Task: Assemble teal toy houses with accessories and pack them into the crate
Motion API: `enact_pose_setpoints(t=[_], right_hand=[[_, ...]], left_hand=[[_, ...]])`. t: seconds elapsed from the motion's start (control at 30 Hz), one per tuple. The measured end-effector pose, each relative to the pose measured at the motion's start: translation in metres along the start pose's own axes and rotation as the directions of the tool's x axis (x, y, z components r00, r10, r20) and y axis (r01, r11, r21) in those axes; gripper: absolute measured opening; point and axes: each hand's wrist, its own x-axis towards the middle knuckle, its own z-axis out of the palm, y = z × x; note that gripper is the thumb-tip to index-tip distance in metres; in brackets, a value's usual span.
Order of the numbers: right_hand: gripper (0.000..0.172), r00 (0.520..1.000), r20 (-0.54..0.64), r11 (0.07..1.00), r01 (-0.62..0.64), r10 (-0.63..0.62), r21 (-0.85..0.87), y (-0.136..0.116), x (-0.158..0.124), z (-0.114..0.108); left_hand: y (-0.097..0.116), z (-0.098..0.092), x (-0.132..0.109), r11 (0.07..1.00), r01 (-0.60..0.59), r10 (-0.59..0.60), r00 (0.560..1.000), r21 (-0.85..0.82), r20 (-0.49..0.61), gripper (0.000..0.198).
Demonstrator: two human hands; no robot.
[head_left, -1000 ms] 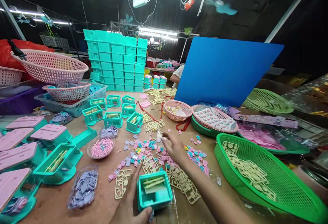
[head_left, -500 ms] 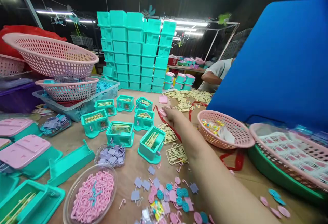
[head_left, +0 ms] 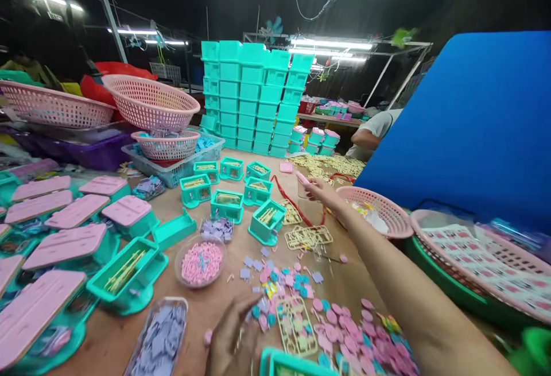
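Note:
My right hand (head_left: 317, 190) reaches out over the middle of the table. Its fingers are closed on a thin pink plastic piece (head_left: 302, 179), held tilted. Beyond it lies a flat pink plate (head_left: 286, 167). At the bottom edge, my left hand (head_left: 232, 338) has curled fingers; a small pale thing seems to be between them, too unclear to name. Beside it are a cream plastic frame of parts (head_left: 297, 325) and a turquoise box (head_left: 293, 359), cut off by the picture edge. Pink discs (head_left: 344, 330) and lilac squares (head_left: 257, 265) are scattered nearby.
Several open turquoise boxes (head_left: 227, 210) with cream sticks stand mid-table. Behind rises a tall turquoise stack (head_left: 252, 100). A tub of pink canes (head_left: 201, 262) and pink-lidded boxes (head_left: 64, 244) are left. Right are a pink basket (head_left: 398, 221) and a blue panel (head_left: 465, 129); a co-worker's arm (head_left: 365, 138) shows behind.
The view has shifted left and down, showing more of the near table. My left hand has come into view. My right hand has lifted the pink piece off the table.

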Motion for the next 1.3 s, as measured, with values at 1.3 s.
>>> enact_pose_setpoints(t=[1.3], right_hand=[[0.082, 0.808, 0.322, 0.810, 0.562, -0.493, -0.170, -0.033, -0.342, 0.077]], left_hand=[[-0.025, 0.006, -0.047, 0.993, -0.003, 0.056, 0.892, -0.119, 0.448, 0.069]])
